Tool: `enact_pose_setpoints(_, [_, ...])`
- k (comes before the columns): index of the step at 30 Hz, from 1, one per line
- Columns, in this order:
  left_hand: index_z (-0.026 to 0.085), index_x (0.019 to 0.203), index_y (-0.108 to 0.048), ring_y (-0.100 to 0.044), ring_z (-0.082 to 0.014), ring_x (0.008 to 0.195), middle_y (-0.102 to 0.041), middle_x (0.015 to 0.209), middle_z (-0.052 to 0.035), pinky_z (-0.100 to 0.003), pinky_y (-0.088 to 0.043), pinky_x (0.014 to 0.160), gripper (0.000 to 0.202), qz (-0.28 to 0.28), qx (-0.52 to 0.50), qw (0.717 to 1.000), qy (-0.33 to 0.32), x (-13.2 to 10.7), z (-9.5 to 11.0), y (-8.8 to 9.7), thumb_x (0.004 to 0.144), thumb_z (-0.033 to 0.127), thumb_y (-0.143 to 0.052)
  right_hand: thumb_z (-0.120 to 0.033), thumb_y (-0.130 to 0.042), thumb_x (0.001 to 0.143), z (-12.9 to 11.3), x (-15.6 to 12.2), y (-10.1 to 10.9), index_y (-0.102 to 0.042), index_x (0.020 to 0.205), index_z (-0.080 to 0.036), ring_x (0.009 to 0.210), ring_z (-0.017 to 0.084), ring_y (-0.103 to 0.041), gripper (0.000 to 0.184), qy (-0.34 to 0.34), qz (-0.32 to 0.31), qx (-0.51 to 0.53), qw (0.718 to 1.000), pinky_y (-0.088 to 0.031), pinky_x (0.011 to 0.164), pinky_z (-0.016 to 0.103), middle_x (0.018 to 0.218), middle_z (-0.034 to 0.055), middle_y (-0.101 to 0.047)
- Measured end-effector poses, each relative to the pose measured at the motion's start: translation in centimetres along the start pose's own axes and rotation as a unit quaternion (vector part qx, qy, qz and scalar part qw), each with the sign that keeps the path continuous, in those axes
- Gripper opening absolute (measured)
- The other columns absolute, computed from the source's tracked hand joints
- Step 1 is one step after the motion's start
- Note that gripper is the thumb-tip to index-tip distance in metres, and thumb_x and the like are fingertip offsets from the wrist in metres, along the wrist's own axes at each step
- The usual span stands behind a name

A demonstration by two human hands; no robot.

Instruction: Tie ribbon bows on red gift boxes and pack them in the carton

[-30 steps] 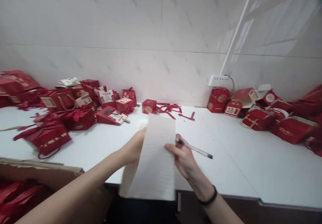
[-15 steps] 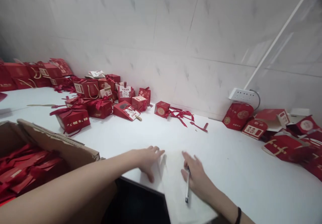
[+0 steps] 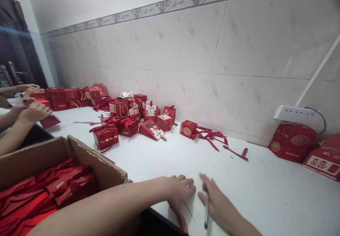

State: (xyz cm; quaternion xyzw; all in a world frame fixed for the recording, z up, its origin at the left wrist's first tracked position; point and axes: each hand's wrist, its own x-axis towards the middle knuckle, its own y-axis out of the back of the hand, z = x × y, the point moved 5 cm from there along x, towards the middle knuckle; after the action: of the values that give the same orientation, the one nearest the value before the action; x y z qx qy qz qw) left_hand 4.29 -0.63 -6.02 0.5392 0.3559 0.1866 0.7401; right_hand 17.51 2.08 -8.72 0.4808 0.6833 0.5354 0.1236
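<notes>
My left hand (image 3: 180,193) lies flat on a white sheet of paper (image 3: 195,213) at the near edge of the white table (image 3: 265,190), fingers stretched out. Beside it, my right hand (image 3: 216,202) rests on the same sheet with a pen (image 3: 206,211) held between its fingers, tip pointing toward me. The two hands are almost touching.
An open cardboard box (image 3: 101,161) of flat red packaging stands at my left. Small red gift boxes (image 3: 124,117) and loose red ribbons (image 3: 212,137) lie along the tiled wall. A white power strip (image 3: 293,114) hangs at the right. Another person's hands (image 3: 30,112) work at the far left.
The paper went from held up in both hands to lying flat on the table under them. The view has swung left and up, bringing another person's hands into sight.
</notes>
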Motion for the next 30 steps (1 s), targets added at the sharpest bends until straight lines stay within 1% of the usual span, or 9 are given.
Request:
enact_pose_setpoints(6, [0.013,0.14,-0.015,-0.013,-0.0371,0.133,-0.015,0.147,-0.0166,-0.056,-0.029,0.099,0.099,0.025,-0.011,0.999,-0.037,-0.6,0.3,0.0,0.064,0.054,-0.063,-0.035,-0.032,0.09,0.2,-1.0,-1.9,-0.034,0.134,-0.006,0.124,0.028,-0.035,0.052,0.045,-0.064,-0.051,0.996,-0.025,0.104,0.053,0.126,0.0177,-0.048])
enact_pose_setpoints(9, [0.014,0.14,-0.018,-0.015,-0.0367,0.133,-0.02,0.145,-0.0163,-0.059,-0.024,0.1,0.089,0.022,-0.017,0.999,-0.046,-0.9,0.7,-0.4,0.07,0.051,-0.059,-0.031,-0.031,0.09,-0.7,-1.5,-2.7,-0.036,0.133,-0.006,0.125,0.029,-0.032,0.05,0.067,-0.063,-0.046,0.995,-0.029,0.103,0.053,0.132,0.0173,-0.041])
enact_pose_setpoints(13, [0.016,0.137,-0.026,-0.022,-0.0359,0.131,-0.025,0.144,-0.0154,-0.061,-0.026,0.098,0.079,0.016,-0.016,0.999,-0.037,-1.2,0.9,-0.6,0.072,0.045,-0.059,-0.03,-0.031,0.088,-1.8,-2.4,-3.7,-0.039,0.13,-0.004,0.124,0.033,-0.033,0.05,0.018,-0.023,-0.013,0.999,-0.038,0.097,0.052,0.133,0.0209,-0.039])
enact_pose_setpoints(16, [0.016,0.136,-0.028,-0.022,-0.0353,0.131,-0.026,0.143,-0.0157,-0.059,-0.031,0.097,0.078,0.013,-0.014,0.999,-0.027,-1.3,1.0,-0.6,0.07,0.04,-0.063,-0.031,-0.036,0.085,-3.1,-2.7,-2.6,-0.041,0.127,-0.008,0.117,0.032,-0.043,0.048,0.033,-0.022,0.046,0.998,-0.041,0.094,0.048,0.125,0.0211,-0.048])
enact_pose_setpoints(19, [0.016,0.135,-0.029,-0.022,-0.0348,0.131,-0.029,0.142,-0.0151,-0.056,-0.033,0.097,0.077,0.009,-0.022,0.999,-0.029,-1.2,1.1,-0.6,0.07,0.036,-0.064,-0.032,-0.037,0.087,-3.5,-2.6,-0.2,-0.034,0.131,-0.015,0.096,0.024,-0.059,0.048,0.032,-0.053,0.111,0.992,-0.05,0.085,0.038,0.106,0.0127,-0.058])
enact_pose_setpoints(21, [0.015,0.136,-0.028,-0.022,-0.035,0.131,-0.027,0.143,-0.0158,-0.055,-0.033,0.098,0.079,0.004,-0.027,0.999,-0.022,-1.0,1.0,-0.6,0.069,0.035,-0.065,-0.034,-0.035,0.088,-3.2,-2.5,1.2,-0.028,0.134,-0.015,0.093,0.023,-0.059,0.05,0.024,-0.025,0.098,0.995,-0.046,0.09,0.042,0.098,0.0099,-0.057])
enact_pose_setpoints(24, [0.015,0.137,-0.025,-0.016,-0.0356,0.133,-0.019,0.146,-0.0157,-0.058,-0.024,0.1,0.079,-0.001,-0.05,0.999,0.008,-0.6,0.3,-0.7,0.071,0.037,-0.063,-0.034,-0.037,0.087,-2.7,-3.2,1.3,-0.026,0.133,-0.01,0.111,0.029,-0.049,0.054,0.022,0.004,0.031,0.999,-0.029,0.101,0.055,0.093,0.0108,-0.057])
enact_pose_setpoints(27, [0.019,0.138,-0.024,-0.011,-0.0338,0.135,-0.015,0.147,-0.0124,-0.06,-0.016,0.102,0.076,-0.002,-0.1,0.995,0.013,-0.3,-0.3,-0.9,0.074,0.04,-0.059,-0.03,-0.039,0.086,-3.7,-5.7,-0.1,-0.025,0.133,-0.007,0.123,0.03,-0.035,0.054,0.04,-0.045,0.008,0.998,-0.024,0.103,0.056,0.099,0.0141,-0.057])
enact_pose_setpoints(30, [0.02,0.139,-0.022,-0.009,-0.0328,0.135,-0.014,0.147,-0.0112,-0.06,-0.012,0.103,0.077,-0.019,-0.121,0.992,0.005,-0.1,-0.4,-0.9,0.073,0.039,-0.057,-0.029,-0.043,0.086,-6.0,-8.5,0.3,-0.025,0.132,-0.007,0.129,0.028,-0.026,0.054,0.063,-0.095,0.031,0.993,-0.024,0.105,0.052,0.107,0.0169,-0.055])
